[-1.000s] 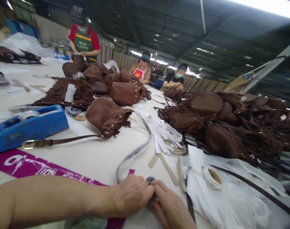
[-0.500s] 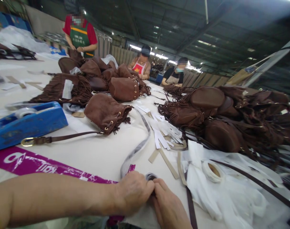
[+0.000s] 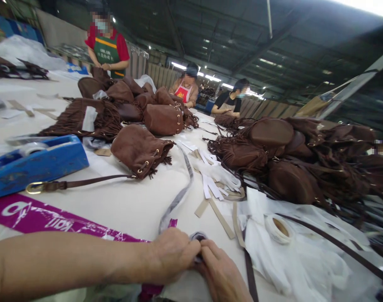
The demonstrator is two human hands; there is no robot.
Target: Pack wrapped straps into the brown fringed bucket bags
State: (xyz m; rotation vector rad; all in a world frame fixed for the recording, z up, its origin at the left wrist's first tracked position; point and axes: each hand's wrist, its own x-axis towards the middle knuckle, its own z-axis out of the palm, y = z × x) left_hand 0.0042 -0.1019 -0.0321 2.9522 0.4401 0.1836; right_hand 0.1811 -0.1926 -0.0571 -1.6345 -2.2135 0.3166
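Observation:
At the near edge of the table, my left hand [image 3: 174, 256] and my right hand [image 3: 223, 270] meet with fingers closed. Between the fingertips is a small dark loop wrapped in pale film [image 3: 198, 237]; its lower part is hidden by my hands. A film-wrapped strap [image 3: 182, 195] curves from beside a brown drawstring bag [image 3: 137, 149] down to behind my left hand. The loop looks like the strap's end, though the join is covered. From the bag, a bare strap with a gold buckle [image 3: 35, 187] stretches left.
On the left stands a blue tape dispenser [image 3: 53, 163], above a purple printed strip [image 3: 68, 222]. Brown bags are piled at centre back [image 3: 163, 117] and right [image 3: 273, 132]. A white tape roll [image 3: 278, 228] lies on crumpled white sheeting [image 3: 305, 260]. Several co-workers are across the table.
My hands have shifted slightly left, and more of the wrapped loop shows between the fingertips. The view has moved a little. A co-worker in a dark shirt has turned and raised the hands.

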